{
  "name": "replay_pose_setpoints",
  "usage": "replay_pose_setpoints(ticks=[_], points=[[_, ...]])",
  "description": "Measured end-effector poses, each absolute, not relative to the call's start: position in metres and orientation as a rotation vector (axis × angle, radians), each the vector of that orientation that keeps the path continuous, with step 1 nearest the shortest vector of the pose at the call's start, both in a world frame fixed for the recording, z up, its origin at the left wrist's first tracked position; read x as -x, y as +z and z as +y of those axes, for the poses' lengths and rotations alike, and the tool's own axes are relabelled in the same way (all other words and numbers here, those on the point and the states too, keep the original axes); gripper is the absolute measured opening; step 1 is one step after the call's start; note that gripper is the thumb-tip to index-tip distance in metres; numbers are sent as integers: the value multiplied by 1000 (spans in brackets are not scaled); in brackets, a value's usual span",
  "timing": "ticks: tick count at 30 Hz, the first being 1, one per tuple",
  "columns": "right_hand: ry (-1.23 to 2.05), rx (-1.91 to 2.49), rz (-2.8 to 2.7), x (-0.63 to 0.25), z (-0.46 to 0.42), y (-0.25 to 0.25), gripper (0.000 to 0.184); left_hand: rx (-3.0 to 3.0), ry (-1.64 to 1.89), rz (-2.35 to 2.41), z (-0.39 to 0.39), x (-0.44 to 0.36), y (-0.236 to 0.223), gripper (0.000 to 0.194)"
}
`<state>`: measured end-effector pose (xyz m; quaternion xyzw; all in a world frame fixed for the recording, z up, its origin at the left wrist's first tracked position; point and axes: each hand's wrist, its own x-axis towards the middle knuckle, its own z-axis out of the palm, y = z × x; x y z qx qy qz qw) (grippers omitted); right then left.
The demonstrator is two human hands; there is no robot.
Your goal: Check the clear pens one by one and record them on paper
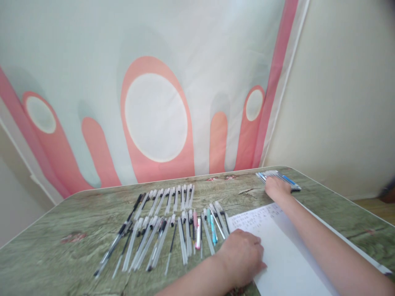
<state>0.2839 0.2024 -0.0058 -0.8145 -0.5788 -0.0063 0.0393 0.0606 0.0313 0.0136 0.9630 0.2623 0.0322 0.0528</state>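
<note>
My left hand rests at the left edge of a white sheet of paper, fingers loosely bent and apart, holding nothing that I can see. Handwriting covers the sheet's upper part. My right hand reaches past the paper to a bunch of pens at the table's far right; its fingers are hidden, so I cannot tell whether it grips one. Left of the paper lie two rows of pens and clear barrels, among them a pink-and-white pen and a light blue pen.
The back row of clear pens lies parallel to the front row. Longer black-and-clear pens form a slanting line at the left. The wood-patterned table ends before a pink-and-white patterned cloth.
</note>
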Motion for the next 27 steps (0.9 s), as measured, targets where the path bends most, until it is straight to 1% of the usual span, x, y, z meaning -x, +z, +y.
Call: replay_pose_setpoints(ticks=[3, 6, 8, 10, 12, 15, 19, 27], points=[[35, 2397, -1922, -273, 198, 5, 25, -2867, 128, 916, 40, -53, 20, 21], [170, 2210, -2136, -254, 187, 13, 24, -2726, 270, 1237, 57, -36, 29, 19], [387, 1988, -2318, -237, 176, 15, 31, -2589, 397, 1479, 71, -22, 34, 22], [663, 1775, -2427, -218, 162, 14, 30, -2469, 521, 1643, 85, -8, 35, 25], [830, 1657, -2483, -199, 148, 13, 30, -2375, 577, 1751, 96, 4, 30, 35], [957, 1643, -2515, -175, 130, 11, 33, -2300, 644, 1757, 107, 14, 18, 41], [983, 1687, -2550, -161, 118, 7, 38, -2288, 714, 1732, 112, 15, 1, 40], [1168, 1770, -2408, -160, 126, -5, 32, -2384, 855, 1647, 111, 10, -10, 36]])
